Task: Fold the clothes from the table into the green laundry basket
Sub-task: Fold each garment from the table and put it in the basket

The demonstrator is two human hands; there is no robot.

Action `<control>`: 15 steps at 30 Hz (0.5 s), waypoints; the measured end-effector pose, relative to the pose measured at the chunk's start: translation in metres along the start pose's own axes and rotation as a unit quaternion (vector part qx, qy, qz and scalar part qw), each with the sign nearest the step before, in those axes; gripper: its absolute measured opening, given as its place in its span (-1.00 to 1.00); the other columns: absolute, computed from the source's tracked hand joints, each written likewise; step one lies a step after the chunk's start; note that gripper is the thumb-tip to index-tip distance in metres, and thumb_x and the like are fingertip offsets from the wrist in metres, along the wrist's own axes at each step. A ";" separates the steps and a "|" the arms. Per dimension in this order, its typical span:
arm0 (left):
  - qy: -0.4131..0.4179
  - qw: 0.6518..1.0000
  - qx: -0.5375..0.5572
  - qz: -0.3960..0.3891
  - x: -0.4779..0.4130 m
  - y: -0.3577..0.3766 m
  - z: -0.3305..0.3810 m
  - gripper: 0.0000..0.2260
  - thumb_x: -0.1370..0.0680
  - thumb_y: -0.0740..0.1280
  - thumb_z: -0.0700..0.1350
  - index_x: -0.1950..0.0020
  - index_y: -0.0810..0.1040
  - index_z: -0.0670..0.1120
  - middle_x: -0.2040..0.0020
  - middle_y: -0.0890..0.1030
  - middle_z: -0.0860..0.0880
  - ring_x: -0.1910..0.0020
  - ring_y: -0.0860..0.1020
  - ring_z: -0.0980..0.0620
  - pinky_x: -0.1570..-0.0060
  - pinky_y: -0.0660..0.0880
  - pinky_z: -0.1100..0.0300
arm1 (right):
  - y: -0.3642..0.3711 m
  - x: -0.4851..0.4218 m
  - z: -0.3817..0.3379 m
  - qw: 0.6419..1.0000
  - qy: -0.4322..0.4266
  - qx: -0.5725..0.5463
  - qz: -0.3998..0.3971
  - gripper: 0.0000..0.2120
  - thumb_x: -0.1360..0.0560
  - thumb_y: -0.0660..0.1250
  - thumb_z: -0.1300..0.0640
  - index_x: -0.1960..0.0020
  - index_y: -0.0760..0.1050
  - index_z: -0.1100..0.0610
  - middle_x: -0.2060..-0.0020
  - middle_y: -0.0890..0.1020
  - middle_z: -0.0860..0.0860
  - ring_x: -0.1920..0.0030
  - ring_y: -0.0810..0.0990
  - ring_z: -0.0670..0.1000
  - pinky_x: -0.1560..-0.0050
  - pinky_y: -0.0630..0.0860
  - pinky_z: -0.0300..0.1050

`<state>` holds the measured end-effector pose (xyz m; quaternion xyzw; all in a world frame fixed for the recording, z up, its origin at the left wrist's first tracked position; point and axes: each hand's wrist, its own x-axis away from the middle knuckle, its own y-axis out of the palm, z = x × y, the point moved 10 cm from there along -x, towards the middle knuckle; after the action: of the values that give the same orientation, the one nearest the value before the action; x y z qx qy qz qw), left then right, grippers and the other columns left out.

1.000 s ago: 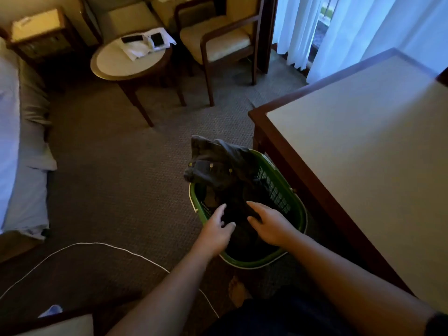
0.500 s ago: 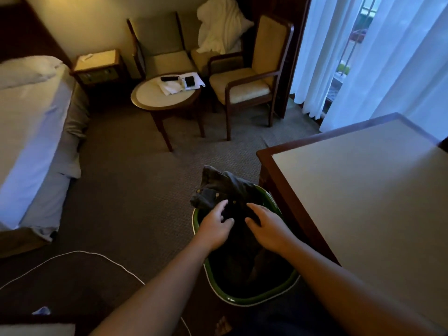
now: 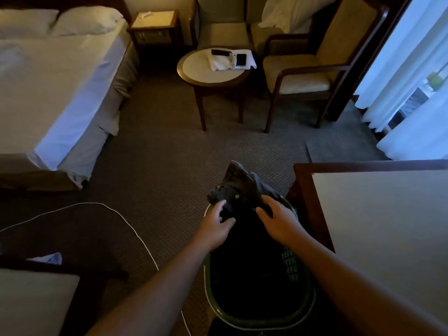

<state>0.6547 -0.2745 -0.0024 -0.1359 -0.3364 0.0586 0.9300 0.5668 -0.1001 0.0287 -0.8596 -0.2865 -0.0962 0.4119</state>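
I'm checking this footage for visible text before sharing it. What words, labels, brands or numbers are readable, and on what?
No text can be read anywhere.
On the dark garment: only metal studs, no label shows.
On the phone: dark screen.
On the nightstand: a pale item, too blurred to read.
On the green laundry basket: no marking shows.

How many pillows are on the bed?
2, side by side at the head of the bed: the left pillow at the picture's edge, the right pillow beside the nightstand. Others may lie out of view.
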 end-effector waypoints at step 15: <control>0.002 0.985 -0.154 0.078 -0.236 -0.001 -0.081 -0.14 -0.57 0.47 -0.02 -0.71 -0.01 0.04 -0.51 0.47 -0.14 -0.46 0.46 -0.20 -0.37 0.44 -0.02 | 0.076 -0.216 0.105 0.972 0.104 0.209 0.036 -0.19 -0.54 0.34 -0.17 -0.65 0.04 0.00 -0.38 0.48 0.17 -0.38 0.40 0.26 -0.26 0.49 0.19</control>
<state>0.5257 -0.3398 -0.2058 -0.3036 -0.3281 0.0785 0.8911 0.4264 -0.1471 -0.1755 -0.7496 -0.2248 -0.1087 0.6130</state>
